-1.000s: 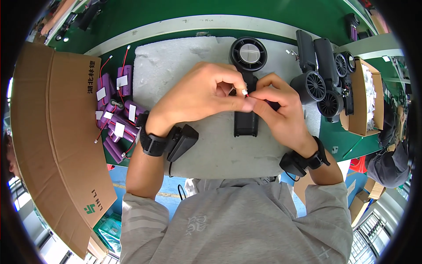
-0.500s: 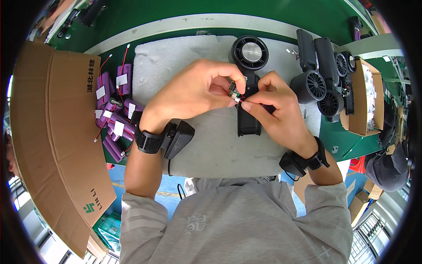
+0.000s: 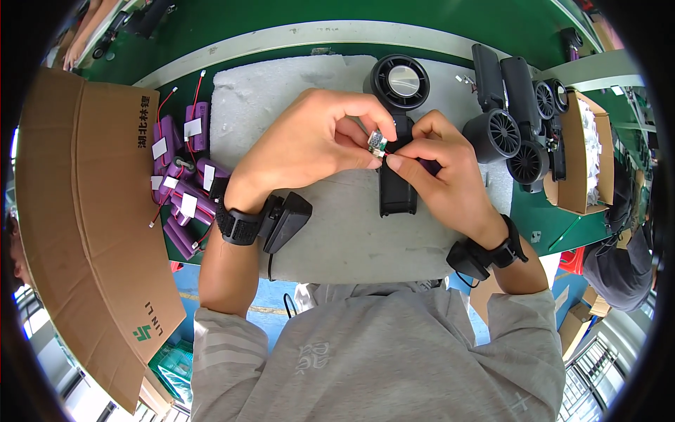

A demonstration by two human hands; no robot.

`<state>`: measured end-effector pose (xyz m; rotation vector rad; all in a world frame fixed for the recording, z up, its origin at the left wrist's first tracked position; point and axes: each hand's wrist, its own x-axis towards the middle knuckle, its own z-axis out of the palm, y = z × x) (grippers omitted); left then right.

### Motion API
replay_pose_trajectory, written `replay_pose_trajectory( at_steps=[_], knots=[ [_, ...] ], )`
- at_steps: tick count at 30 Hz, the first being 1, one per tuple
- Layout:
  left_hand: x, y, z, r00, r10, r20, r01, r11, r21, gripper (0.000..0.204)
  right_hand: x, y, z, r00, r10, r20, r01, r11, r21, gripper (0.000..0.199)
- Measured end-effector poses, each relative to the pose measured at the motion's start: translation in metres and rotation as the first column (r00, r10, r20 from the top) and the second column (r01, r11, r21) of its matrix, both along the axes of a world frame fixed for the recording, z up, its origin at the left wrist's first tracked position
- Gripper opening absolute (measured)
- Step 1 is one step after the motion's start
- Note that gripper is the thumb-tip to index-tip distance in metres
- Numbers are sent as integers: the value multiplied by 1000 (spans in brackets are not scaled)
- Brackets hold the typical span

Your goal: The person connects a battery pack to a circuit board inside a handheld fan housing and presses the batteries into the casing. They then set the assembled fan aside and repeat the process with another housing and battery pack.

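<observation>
Above a white foam pad (image 3: 316, 239), my left hand (image 3: 302, 144) pinches a small green circuit board (image 3: 377, 141) between thumb and fingers. My right hand (image 3: 453, 176) is closed at the board's lower edge, its thumb and forefinger on a red wire by a small white plug (image 3: 382, 154). Part of a purple battery (image 3: 431, 167) shows under the right fingers; the rest is hidden. Beneath both hands lies a black handheld fan (image 3: 398, 197), its round head (image 3: 399, 83) pointing away from me. The board's connection to the plug is too small to make out.
Purple batteries (image 3: 165, 148) with red wires lie in a pile at the left, beside a large cardboard box (image 3: 91, 211). Several black fan bodies (image 3: 492, 133) stand at the right, near an open carton (image 3: 605, 155) of white packets. A person's arm (image 3: 84, 35) shows far left.
The circuit board has turned in my left fingers, so a silvery part of it now faces up. Both hands stay almost in place over the fan.
</observation>
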<state>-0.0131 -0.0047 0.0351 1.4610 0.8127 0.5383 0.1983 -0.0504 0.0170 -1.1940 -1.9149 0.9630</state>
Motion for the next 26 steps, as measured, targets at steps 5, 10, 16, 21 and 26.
replay_pose_trajectory(
  at_steps=[5, 10, 16, 21, 26],
  knots=[
    [4, 0, 0, 998, 57, 2, -57, 996, 65, 28, 2, 0, 0, 1000, -16, -6, 16, 998, 55, 8],
    [6, 0, -3, 998, 54, 19, -56, 993, 108, 29, 2, 1, -3, 999, -36, 3, 36, 988, 150, 7],
    [8, 1, -3, 997, 67, -23, -62, 978, 199, 31, 3, 5, -8, 1000, -24, -13, 26, 982, 190, 10],
    [7, 2, -5, 996, 46, -73, -24, 961, 275, 37, -3, 1, -3, 990, -125, -65, 125, 992, 0, 28],
    [9, 2, -6, 991, 92, -93, -51, 925, 377, 37, -1, 1, -4, 994, -99, 38, 101, 993, -64, 33]
  ],
)
